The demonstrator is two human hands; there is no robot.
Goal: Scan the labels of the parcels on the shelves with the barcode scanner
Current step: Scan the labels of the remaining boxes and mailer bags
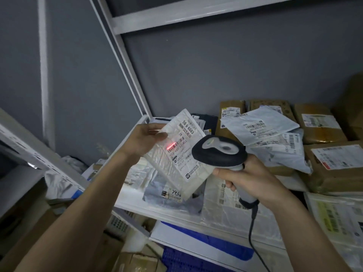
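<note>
Nearest us, our left hand (144,139) pinches a white bubble mailer (177,152) by its left edge, tilted above the shelf (137,203) front. A red scan line (171,146) crosses its label. Our right hand (249,179) grips the barcode scanner (220,152). Rightward, cardboard boxes (318,122) crowd the shelf; open wall lies above.
</note>
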